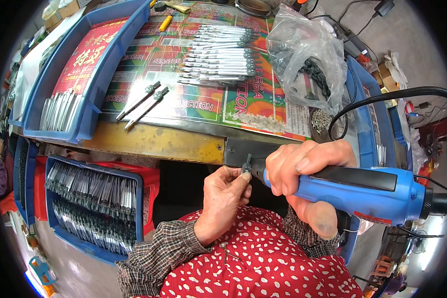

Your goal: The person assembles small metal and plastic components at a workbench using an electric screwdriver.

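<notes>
Part (246, 169): small, dark, at the left hand's (221, 196) fingertips; looks light and stiff, perhaps apt to twist. How much the fingers hide, I can't tell.
Hold: I'd pinch its wider body, fingertips off the stem.
Left hand: thumb and fingers closed on the part.
Right hand (308, 160): wrapped round the driver (377, 196), near the left hand.
Driver: blue, hard-bodied, probably the heavier load; best gripped round the barrel. Its nose points at the part; touching or not, I can't tell.
Bench (169, 142): just beyond both hands.
Rods (221, 57): thin, likely stiff, piled beyond the hands.
Bag (308, 37): clear, limp, beyond the right hand.
Box (140, 203): left of the left hand, rod-filled.
</notes>
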Demonstrator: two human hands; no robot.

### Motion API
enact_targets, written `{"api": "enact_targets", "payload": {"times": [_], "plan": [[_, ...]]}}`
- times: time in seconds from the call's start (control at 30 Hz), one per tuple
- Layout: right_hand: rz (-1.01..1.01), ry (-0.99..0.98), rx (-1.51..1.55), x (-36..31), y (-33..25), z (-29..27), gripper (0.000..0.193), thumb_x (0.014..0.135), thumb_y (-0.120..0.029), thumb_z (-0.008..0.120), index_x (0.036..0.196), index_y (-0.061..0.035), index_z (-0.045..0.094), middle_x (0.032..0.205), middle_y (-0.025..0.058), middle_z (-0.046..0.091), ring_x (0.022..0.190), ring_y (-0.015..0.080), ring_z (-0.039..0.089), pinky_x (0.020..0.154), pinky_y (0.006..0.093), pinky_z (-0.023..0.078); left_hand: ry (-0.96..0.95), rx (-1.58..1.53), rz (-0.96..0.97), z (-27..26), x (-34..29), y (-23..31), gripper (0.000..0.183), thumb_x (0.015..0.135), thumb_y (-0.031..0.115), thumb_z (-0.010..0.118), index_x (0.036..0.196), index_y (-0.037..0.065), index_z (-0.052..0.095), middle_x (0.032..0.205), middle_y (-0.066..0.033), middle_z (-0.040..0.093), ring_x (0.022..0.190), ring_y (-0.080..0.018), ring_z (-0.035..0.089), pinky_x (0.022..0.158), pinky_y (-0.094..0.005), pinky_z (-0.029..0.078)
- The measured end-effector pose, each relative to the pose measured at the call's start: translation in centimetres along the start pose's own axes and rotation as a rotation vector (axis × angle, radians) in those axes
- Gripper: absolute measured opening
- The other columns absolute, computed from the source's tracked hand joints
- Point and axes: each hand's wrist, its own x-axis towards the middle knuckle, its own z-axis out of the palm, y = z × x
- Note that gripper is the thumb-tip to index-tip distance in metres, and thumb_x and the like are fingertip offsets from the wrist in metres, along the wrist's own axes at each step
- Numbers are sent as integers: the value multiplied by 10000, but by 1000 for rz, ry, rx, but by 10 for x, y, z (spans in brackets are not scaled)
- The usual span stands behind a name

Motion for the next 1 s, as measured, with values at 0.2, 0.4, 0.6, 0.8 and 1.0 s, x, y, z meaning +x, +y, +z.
{"api": "enact_targets", "payload": {"times": [0.2,0.4,0.6,0.8,1.0], "plan": [[16,2,-15,1,3,-2,584,711,-459,706,994,-35,422,670,56,493,537,154,494,481,294,397,-5,-7,-3,-1,1,-1,134,846,94,573,882,-26,528,646,-13,544,525,-42,492,449,-158,405],[8,-92,-23,4,8,-5,579,701,-423,729,998,-34,420,665,57,491,543,155,494,479,285,397,4,-4,-5,-1,0,-1,142,846,94,571,888,-35,528,637,-16,538,514,-44,483,439,-160,392],[152,97,-86,0,1,4,562,677,-396,754,968,-26,448,647,60,506,530,159,500,461,290,407,-3,5,3,-2,1,1,141,846,89,568,881,-42,527,629,-20,534,501,-48,471,429,-164,382],[72,20,-17,-2,6,-3,528,674,-385,753,943,-28,472,622,61,517,506,169,508,452,304,413,-19,10,18,-4,0,1,139,846,91,567,874,-41,532,626,-17,525,508,-48,465,430,-170,376],[21,323,94,-11,-1,12,485,698,-374,734,913,-32,466,607,63,504,505,182,512,460,310,412,-80,56,18,-6,-1,-6,129,863,112,547,908,-8,534,695,-6,538,549,-43,460,455,-161,364]]}}
